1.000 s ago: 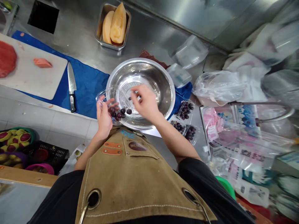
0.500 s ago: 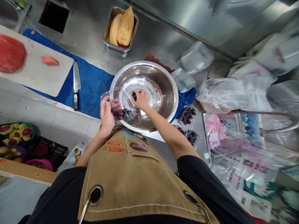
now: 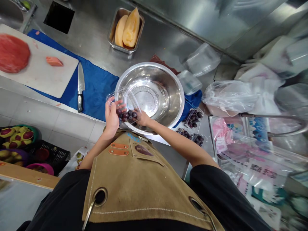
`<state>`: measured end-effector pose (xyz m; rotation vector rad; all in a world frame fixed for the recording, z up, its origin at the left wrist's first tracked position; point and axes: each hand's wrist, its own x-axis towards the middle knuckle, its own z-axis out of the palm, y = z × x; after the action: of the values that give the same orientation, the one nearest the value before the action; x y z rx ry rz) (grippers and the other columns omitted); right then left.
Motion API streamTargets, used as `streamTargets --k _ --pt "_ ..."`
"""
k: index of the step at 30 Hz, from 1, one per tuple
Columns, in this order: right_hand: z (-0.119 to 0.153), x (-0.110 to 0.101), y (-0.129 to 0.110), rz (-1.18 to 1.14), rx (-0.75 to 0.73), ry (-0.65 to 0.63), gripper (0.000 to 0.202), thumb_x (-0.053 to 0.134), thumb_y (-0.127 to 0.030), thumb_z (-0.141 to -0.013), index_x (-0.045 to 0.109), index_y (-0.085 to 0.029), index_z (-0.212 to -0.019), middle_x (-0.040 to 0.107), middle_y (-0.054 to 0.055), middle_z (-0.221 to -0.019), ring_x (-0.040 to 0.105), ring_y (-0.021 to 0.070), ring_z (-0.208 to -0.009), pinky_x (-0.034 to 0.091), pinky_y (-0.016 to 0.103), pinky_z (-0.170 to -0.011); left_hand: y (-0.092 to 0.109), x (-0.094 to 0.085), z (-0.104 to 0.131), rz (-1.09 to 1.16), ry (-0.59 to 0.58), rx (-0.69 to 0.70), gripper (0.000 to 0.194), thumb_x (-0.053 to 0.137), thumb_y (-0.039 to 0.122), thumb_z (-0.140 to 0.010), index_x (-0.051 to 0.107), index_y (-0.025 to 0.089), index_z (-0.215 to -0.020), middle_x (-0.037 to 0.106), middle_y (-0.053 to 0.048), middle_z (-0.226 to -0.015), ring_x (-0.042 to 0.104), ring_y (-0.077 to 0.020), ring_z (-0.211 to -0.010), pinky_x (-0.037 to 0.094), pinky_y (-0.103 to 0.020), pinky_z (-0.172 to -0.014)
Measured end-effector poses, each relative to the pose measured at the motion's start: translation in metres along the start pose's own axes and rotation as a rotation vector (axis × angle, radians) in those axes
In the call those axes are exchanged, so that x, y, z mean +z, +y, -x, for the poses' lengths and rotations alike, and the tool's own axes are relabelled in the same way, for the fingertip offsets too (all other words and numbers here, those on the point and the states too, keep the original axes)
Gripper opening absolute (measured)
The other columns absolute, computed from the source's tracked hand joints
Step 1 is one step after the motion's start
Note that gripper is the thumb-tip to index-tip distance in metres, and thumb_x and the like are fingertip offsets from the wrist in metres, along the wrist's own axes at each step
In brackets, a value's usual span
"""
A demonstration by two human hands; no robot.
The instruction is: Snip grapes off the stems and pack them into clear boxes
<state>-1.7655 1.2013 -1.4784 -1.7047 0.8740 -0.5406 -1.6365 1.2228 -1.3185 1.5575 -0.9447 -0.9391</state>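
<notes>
My left hand (image 3: 112, 116) holds a clear plastic box (image 3: 131, 96) from its left side, fingers curled against it. Dark purple grapes (image 3: 126, 115) lie in the lower part of the box. My right hand (image 3: 143, 118) is at the box's right end, beside the grapes. Its fingertips are hidden by the box and fruit, so what they hold, if anything, does not show. Just beyond both hands stands a wide steel bowl (image 3: 172, 83), and the box overlaps its near left rim. A clear round shape (image 3: 146, 98) shows at the bottom of the bowl.
More boxed grapes (image 3: 193, 118) sit right of the bowl. A knife (image 3: 81, 86) lies on a blue cloth (image 3: 98, 86), beside a white cutting board (image 3: 57, 85) with red melon (image 3: 14, 53). A steel tray (image 3: 113, 41) holds orange melon wedges. Plastic bags (image 3: 228, 94) crowd the right.
My right hand has moved from over the bowl, where a dark grape showed at its fingers, back toward me to the box. My left hand still holds the box.
</notes>
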Motion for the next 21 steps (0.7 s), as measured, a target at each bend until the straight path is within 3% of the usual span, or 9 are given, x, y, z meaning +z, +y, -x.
streamTargets --k 2,5,12,14,17,19,21 --pt "0.002 -0.002 -0.003 -0.142 0.04 -0.047 0.009 0.07 -0.024 -0.094 0.072 -0.018 -0.101 0.074 0.01 -0.105 0.069 0.0258 -0.1 0.06 0.036 -0.088 0.002 -0.002 -0.001 -0.01 -0.001 -0.018 0.055 0.075 0.066 -0.099 0.059 0.028 -0.136 0.079 -0.009 -0.121 0.081 -0.0287 -0.111 0.068 -0.045 -0.096" --pt "0.005 -0.01 -0.007 -0.409 0.186 -0.208 0.013 0.076 -0.029 -0.089 0.072 -0.018 -0.096 0.072 0.003 -0.087 0.065 0.0165 -0.071 0.058 0.027 -0.062 0.004 -0.005 -0.002 -0.016 0.003 -0.026 0.058 0.076 0.066 -0.098 0.058 0.029 -0.138 0.078 -0.01 -0.124 0.081 -0.029 -0.113 0.067 -0.047 -0.099" --pt "0.026 -0.041 0.001 -0.902 0.434 -0.389 0.034 0.09 -0.035 -0.075 0.07 -0.019 -0.098 0.067 0.003 -0.082 0.067 0.0146 -0.069 0.045 0.018 -0.04 0.014 -0.009 -0.005 0.002 0.024 -0.006 0.053 0.076 0.063 -0.099 0.058 0.028 -0.135 0.079 -0.007 -0.118 0.082 -0.0228 -0.096 0.067 -0.039 -0.088" --pt "0.04 -0.061 0.002 -1.041 0.424 -0.303 0.04 0.092 -0.042 -0.074 0.067 -0.021 -0.096 0.066 0.002 -0.084 0.068 0.0145 -0.071 0.039 0.017 -0.037 0.017 -0.008 -0.004 0.0 0.033 -0.017 0.054 0.077 0.063 -0.099 0.059 0.028 -0.135 0.079 -0.007 -0.119 0.082 -0.024 -0.097 0.067 -0.04 -0.088" --pt "0.061 -0.1 -0.011 -1.102 0.255 0.02 0.048 0.092 -0.057 -0.079 0.064 -0.023 -0.098 0.067 0.003 -0.087 0.069 0.0152 -0.073 0.037 0.018 -0.038 0.02 -0.003 0.0 -0.014 0.029 -0.065 0.054 0.08 0.062 -0.097 0.059 0.028 -0.134 0.079 -0.008 -0.121 0.083 -0.0282 -0.104 0.068 -0.043 -0.091" --pt "0.068 -0.121 -0.035 -0.995 0.096 0.148 0.048 0.087 -0.063 -0.086 0.065 -0.023 -0.103 0.067 0.003 -0.086 0.067 0.0159 -0.074 0.044 0.021 -0.043 0.019 0.002 0.004 -0.024 0.009 -0.105 0.053 0.081 0.062 -0.097 0.06 0.029 -0.133 0.078 -0.009 -0.122 0.083 -0.0303 -0.108 0.068 -0.045 -0.093" --pt "0.069 -0.132 -0.066 -0.787 -0.043 0.192 0.042 0.08 -0.061 -0.094 0.069 -0.023 -0.106 0.067 0.003 -0.089 0.066 0.0162 -0.076 0.054 0.025 -0.053 0.015 0.008 0.007 -0.029 -0.03 -0.141 0.051 0.079 0.062 -0.098 0.061 0.029 -0.133 0.078 -0.009 -0.124 0.082 -0.0314 -0.113 0.068 -0.048 -0.096"
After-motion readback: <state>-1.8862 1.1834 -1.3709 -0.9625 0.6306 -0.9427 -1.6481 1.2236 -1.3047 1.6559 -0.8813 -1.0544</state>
